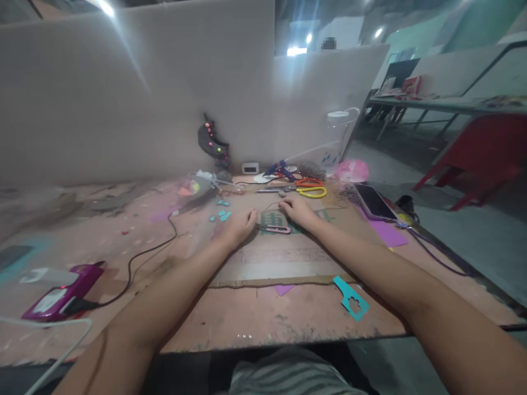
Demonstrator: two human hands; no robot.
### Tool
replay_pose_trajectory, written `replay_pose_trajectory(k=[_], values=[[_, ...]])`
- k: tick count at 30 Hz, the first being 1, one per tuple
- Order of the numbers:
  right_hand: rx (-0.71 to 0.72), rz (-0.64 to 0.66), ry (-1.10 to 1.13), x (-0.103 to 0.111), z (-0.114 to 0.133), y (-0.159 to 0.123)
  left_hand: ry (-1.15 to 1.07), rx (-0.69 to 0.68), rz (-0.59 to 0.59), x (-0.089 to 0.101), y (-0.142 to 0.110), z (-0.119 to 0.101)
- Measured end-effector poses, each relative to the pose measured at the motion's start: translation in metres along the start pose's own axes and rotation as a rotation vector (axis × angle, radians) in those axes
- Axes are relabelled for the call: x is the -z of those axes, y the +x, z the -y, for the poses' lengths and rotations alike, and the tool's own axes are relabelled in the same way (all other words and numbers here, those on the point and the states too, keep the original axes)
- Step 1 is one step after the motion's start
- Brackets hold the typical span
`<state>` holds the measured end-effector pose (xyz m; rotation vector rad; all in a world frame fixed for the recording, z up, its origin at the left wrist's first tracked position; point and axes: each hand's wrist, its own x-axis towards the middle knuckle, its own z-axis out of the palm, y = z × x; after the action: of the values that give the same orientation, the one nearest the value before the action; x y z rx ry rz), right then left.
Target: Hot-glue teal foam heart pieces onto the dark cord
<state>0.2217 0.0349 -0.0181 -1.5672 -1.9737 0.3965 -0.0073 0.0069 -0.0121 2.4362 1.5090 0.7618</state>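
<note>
Over a cardboard sheet with green print, my two hands are close together with fingers pinched. My right hand grips a thin brown strand, either string or wire. The strand runs left to the fingertips of my left hand, which are closed at its other side. Between and just below the hands lie small pink-handled thread snips, apart from my right hand. Small turquoise cut-outs are left of my left hand. A turquoise piece with a flower-shaped hole rests near the table's front edge.
Yellow-handled scissors, a blue glue gun and a dark crescent ornament are at the back. A phone lies right. A magenta power strip with a black cord is left. A pale partition stands behind.
</note>
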Motion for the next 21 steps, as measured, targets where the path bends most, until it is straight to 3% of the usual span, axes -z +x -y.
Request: replay_pose_trajectory(k=[4,7,9,13,16,18,21], values=[[-0.029,-0.037,-0.045,0.004,-0.016,0.01,-0.008,0.004,0.076,0.002,-0.001,-0.005],[-0.02,-0.057,-0.064,0.002,-0.02,0.012,-0.046,0.025,0.155,0.018,0.004,-0.008],[-0.016,-0.064,-0.072,-0.001,-0.021,0.012,-0.074,0.048,0.212,0.04,0.01,-0.007],[-0.025,-0.069,-0.081,-0.004,-0.023,0.014,-0.103,0.08,0.319,0.103,0.018,0.007],[-0.032,-0.07,-0.083,-0.003,-0.023,0.015,-0.042,0.141,0.271,0.139,0.016,0.027],[-0.033,-0.069,-0.084,-0.002,-0.022,0.015,-0.003,0.177,0.249,0.148,0.016,0.043],[-0.031,-0.07,-0.087,-0.001,-0.022,0.014,0.028,0.198,0.238,0.141,0.017,0.063]])
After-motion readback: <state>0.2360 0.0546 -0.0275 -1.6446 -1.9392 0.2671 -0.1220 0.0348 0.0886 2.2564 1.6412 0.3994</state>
